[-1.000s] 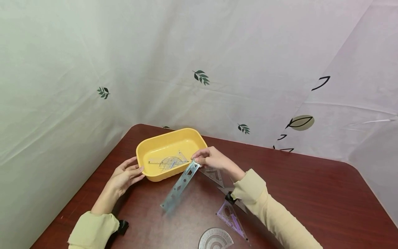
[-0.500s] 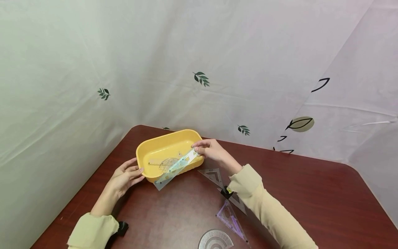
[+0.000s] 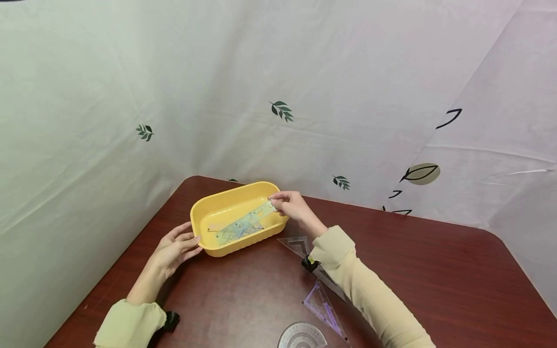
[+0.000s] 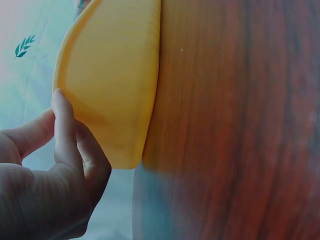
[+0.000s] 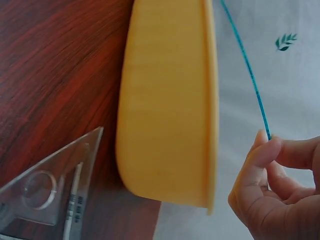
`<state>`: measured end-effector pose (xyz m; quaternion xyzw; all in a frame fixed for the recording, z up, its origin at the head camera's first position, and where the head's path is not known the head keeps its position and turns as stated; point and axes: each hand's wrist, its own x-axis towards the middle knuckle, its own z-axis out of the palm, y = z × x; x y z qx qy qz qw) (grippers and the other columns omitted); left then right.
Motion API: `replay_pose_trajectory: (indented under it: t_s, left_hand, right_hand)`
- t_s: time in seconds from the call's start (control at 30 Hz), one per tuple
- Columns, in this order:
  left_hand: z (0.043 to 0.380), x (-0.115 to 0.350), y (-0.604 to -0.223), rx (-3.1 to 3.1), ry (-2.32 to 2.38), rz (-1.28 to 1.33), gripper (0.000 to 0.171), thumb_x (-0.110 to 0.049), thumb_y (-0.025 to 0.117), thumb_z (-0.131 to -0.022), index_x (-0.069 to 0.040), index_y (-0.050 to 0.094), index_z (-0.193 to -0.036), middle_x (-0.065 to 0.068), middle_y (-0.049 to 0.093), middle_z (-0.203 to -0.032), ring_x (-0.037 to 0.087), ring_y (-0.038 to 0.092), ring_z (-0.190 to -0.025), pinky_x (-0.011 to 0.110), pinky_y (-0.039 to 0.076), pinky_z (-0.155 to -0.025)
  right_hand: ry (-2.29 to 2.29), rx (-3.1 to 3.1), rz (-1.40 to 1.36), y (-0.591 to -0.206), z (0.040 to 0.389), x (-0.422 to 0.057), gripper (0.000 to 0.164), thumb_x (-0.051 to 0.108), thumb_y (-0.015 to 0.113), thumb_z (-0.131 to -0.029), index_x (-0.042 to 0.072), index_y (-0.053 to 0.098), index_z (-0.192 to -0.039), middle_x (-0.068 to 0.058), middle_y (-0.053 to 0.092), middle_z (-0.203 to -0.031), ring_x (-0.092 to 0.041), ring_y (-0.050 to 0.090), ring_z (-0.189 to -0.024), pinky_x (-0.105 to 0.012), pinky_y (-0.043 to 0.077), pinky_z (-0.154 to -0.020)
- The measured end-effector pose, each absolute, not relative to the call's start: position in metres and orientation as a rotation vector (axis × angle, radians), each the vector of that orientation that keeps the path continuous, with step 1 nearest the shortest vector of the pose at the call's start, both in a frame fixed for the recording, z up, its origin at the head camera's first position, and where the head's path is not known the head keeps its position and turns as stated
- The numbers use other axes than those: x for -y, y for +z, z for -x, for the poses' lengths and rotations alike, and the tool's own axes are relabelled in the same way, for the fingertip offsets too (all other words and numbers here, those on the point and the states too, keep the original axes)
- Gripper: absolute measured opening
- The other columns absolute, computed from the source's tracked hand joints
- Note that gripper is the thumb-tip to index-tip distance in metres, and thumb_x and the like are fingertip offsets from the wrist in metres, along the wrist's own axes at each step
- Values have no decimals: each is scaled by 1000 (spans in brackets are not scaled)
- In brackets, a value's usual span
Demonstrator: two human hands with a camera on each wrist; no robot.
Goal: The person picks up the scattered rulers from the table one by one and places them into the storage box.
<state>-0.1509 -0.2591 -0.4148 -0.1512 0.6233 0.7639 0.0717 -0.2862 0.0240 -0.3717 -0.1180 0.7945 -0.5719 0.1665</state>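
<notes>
My left hand [image 3: 174,249] pinches the rim at the left end of a yellow plastic tub [image 3: 261,238]; the left wrist view shows thumb and fingers on that rim [image 4: 56,70]. Between thumb and fingertips, my right hand [image 3: 292,205] holds one end of a clear bluish ruler [image 3: 248,221] with cut-out shapes. The ruler slants down into the tub, its far end low near the front left corner. Edge-on in the right wrist view, the ruler [image 5: 255,90] stands above the tub wall [image 5: 165,110]. Clear measuring pieces lie under it in the tub, partly covered.
On the brown table [image 3: 230,299], a clear set square [image 3: 300,245] lies right of the tub, with another partly under the right sleeve. Nearer are a purple-marked set square [image 3: 323,308] and a clear protractor [image 3: 302,336]. A white leaf-print cloth [image 3: 348,121] hangs behind.
My right hand has lifted the ruler from in front of the tub, moved slightly up and left, and lowered its far end inside. The left hand has stayed on the rim.
</notes>
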Motion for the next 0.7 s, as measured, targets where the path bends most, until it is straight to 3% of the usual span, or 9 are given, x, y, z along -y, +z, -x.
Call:
replay_pose_trajectory:
  t_s: [0.23,0.43,0.7]
  left_hand:
    - [151,259,-414,-1871,2300,454,82,1,59,-92,-4,4,-153,-7,59,-94,6,66,-80,20,59,-74]
    - [151,258,-413,-1878,2298,454,82,1,59,-92,-3,4,-153,-7,59,-94,5,65,-79,20,59,-74]
    - [151,258,-414,-1875,2298,458,81,1,59,-92,-4,5,-152,-7,59,-93,5,65,-79,20,59,-75]
  right_hand:
    - [-1652,-2275,295,-380,289,-21,20,5,58,-95,-4,67,-110,-12,65,-97,-9,57,-70,-18,53,-62]
    - [-1620,-2314,293,-384,290,-19,19,6,61,-93,-1,69,-108,-16,68,-104,-19,66,-76,-31,60,-74]
    - [-1568,-2371,317,-388,287,-10,15,6,66,-89,-1,73,-102,-17,72,-96,-27,71,-77,-22,59,-61]
